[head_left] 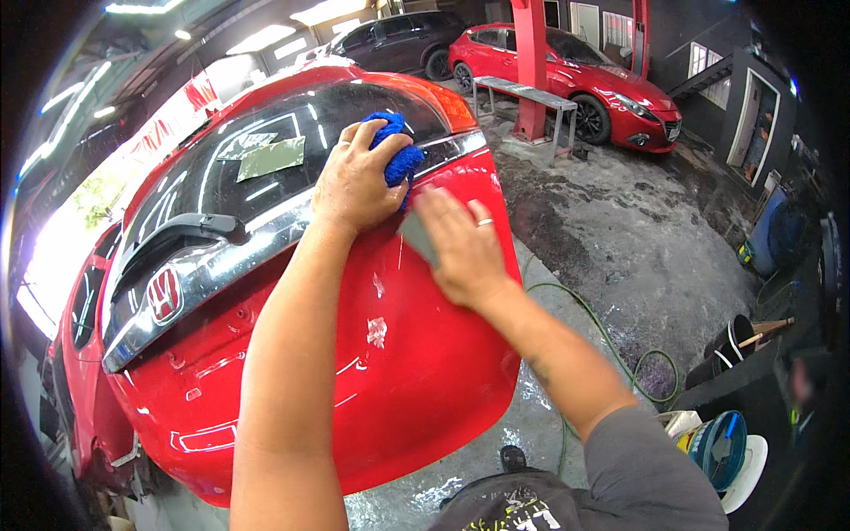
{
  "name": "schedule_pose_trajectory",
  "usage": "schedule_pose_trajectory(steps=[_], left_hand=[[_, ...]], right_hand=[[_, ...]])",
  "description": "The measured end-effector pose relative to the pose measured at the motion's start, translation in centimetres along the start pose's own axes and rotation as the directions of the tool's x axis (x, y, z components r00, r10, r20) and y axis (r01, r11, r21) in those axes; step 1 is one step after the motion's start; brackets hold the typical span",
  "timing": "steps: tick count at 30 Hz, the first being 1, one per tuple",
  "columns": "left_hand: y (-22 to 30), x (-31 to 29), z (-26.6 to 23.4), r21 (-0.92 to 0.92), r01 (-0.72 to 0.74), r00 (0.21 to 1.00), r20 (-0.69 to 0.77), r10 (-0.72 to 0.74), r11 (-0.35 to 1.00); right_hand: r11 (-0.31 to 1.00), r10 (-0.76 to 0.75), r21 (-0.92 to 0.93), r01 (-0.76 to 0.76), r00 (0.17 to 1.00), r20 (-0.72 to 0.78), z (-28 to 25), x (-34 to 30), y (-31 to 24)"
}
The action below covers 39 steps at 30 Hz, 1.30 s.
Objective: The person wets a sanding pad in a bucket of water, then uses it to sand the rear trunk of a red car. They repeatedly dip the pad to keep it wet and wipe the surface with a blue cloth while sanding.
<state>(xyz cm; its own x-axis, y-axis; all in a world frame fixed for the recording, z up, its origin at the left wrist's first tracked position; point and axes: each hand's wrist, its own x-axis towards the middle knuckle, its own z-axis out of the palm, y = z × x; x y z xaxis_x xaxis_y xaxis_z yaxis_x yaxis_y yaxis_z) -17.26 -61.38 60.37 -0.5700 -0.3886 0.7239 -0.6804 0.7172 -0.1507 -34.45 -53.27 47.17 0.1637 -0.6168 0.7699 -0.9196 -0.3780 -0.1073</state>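
Observation:
My left hand (pixel 359 177) grips a bunched blue cloth (pixel 403 164) at the right end of the chrome strip, below the rear window. Close beside it, my right hand (pixel 460 248) lies on the red tailgate (pixel 425 380), pressing a grey piece of sandpaper (pixel 416 239) against the paint under its fingers. Those fingers are slightly blurred, and most of the sandpaper is hidden. Whitish patches mark the paint below my hands. On the dark rear window (pixel 328 111) lie greyish-green sheets (pixel 272 159), left of the cloth.
A rear wiper (pixel 181 234) crosses the window's lower left. A green hose (pixel 602 332) curls over the wet concrete floor at right, near buckets (pixel 717 447). Further back stand a metal bench (pixel 527 93), a red post (pixel 531 71), a red car (pixel 611 88) and a dark car (pixel 394 40).

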Motion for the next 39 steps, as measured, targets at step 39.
schedule_pose_trajectory(steps=[39], left_hand=[[0.2, 0.4, 0.4, -0.032, -0.019, 1.0, 0.002, 0.019, 0.999]], right_hand=[[0.994, 0.026, 0.098, -0.046, 0.979, 0.203, -2.6, -9.3, -3.3]])
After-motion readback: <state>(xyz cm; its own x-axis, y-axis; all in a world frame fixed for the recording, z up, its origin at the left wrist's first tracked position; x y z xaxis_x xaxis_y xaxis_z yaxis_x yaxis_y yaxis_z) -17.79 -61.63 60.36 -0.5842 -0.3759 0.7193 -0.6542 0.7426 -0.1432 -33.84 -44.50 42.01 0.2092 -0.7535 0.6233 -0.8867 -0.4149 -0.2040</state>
